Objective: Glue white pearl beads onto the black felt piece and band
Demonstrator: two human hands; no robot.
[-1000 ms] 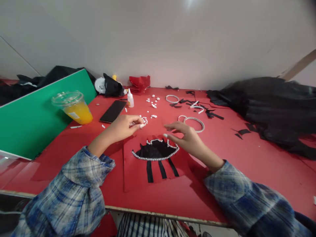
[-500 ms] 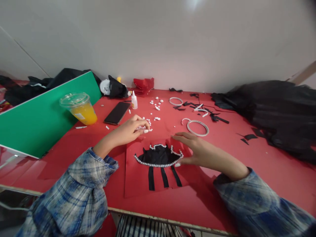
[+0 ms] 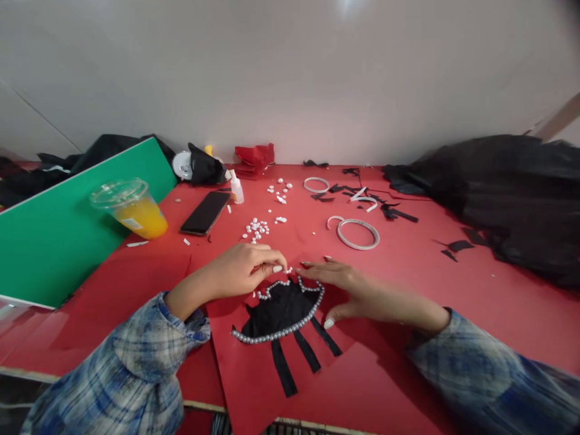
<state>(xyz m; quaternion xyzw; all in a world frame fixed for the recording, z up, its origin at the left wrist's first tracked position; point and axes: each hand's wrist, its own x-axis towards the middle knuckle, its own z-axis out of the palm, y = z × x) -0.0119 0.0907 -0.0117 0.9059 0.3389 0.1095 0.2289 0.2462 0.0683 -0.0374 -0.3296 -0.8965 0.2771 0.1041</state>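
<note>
Left hand (image 3: pixel 242 272) grip pinched together on a small pearl bead (image 3: pixel 289 270) at top edge of black pearl-trimmed shape (image 3: pixel 281 308), centre frame; right hand (image 3: pixel 357 290) fingers apart, flat on red card (image 3: pixel 254 374) beside it; loose beads (image 3: pixel 257 228) on surface above

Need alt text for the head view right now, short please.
Both hands meet at the top edge of a black fabric shape trimmed with pearls on a red sheet: left hand pinches something small, right hand lies flat beside it. Loose pearls, a phone and a juice cup sit beyond.
</note>
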